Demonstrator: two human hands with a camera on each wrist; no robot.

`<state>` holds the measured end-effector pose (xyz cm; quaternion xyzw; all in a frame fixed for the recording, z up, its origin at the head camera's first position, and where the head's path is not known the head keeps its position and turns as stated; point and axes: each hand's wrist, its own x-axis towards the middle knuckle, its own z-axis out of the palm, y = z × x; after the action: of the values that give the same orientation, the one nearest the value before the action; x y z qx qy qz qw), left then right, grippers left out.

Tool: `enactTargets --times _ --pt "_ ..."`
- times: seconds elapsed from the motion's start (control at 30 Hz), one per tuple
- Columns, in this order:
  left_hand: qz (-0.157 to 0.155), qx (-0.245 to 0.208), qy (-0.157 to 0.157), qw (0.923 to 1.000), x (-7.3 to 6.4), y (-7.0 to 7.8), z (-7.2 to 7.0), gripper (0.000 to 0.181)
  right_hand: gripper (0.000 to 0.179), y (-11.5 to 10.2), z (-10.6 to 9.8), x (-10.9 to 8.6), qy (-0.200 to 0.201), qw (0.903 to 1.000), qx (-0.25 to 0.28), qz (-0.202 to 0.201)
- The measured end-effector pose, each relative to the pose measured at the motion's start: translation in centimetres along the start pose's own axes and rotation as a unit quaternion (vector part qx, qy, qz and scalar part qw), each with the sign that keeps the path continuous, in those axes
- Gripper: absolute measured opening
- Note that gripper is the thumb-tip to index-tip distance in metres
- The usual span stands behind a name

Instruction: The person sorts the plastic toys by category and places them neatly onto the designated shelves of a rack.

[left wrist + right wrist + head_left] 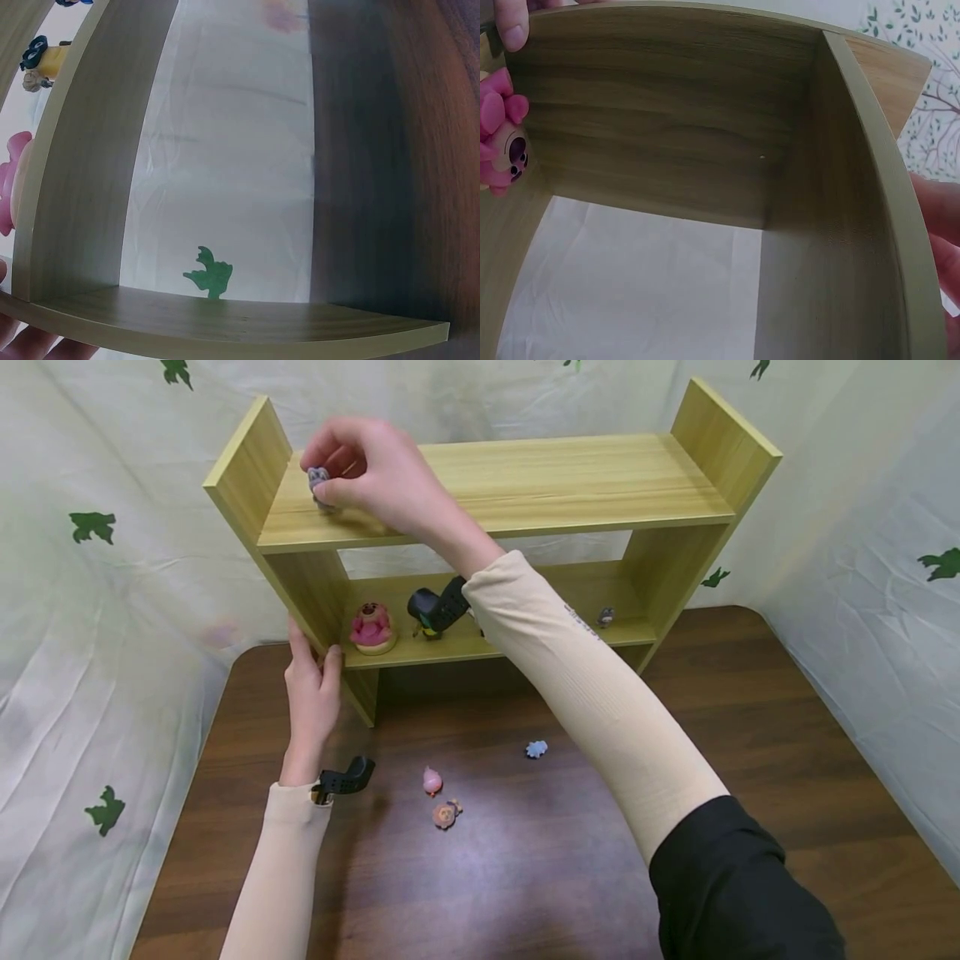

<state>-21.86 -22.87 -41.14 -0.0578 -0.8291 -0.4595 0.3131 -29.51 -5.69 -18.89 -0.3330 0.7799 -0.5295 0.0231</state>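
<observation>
My right hand [375, 472] pinches a small grey figurine [318, 485] between thumb and fingers at the left end of the top shelf. Whether the figurine touches the board I cannot tell. On the left, my left hand [311, 702] grips the side panel of the wooden shelf [525, 485], thumb inside and fingers outside. The right wrist view shows that thumb near a pink bear figurine [502, 135]. In the head view the pink bear [371, 628] sits at the left of the middle shelf, beside a yellow figurine [429, 631] partly hidden by the right wrist's camera.
Another small grey figurine [605, 617] stands at the middle shelf's right end. On the dark wooden table [480, 877] lie a pink figurine [432, 780], an orange-brown lion-like figurine [446, 814] and a light blue figurine [536, 749]. White cloth [150, 585] hangs around the table.
</observation>
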Motion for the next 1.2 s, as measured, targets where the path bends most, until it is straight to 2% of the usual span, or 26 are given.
enactTargets --times 0.23,0.8,0.97,1.2 --pt "0.001 0.0 -0.002 1.0 -0.1 0.0 0.0 0.064 0.017 0.2 0.1 -0.1 -0.015 0.9999 0.008 0.003" --pt "0.006 -0.001 0.0 1.0 -0.1 0.1 0.1 0.064 0.017 0.3 -0.2 -0.5 -0.013 0.9996 0.026 0.001" --pt "0.005 -0.001 0.0 1.0 -0.1 0.1 0.2 0.064 0.02 0.3 -0.4 -0.6 0.002 0.9991 0.042 -0.005" --pt "0.003 -0.004 -0.001 1.0 -0.2 0.1 0.4 0.064 0.022 0.5 -0.7 -1.1 0.037 0.9982 0.025 -0.04"
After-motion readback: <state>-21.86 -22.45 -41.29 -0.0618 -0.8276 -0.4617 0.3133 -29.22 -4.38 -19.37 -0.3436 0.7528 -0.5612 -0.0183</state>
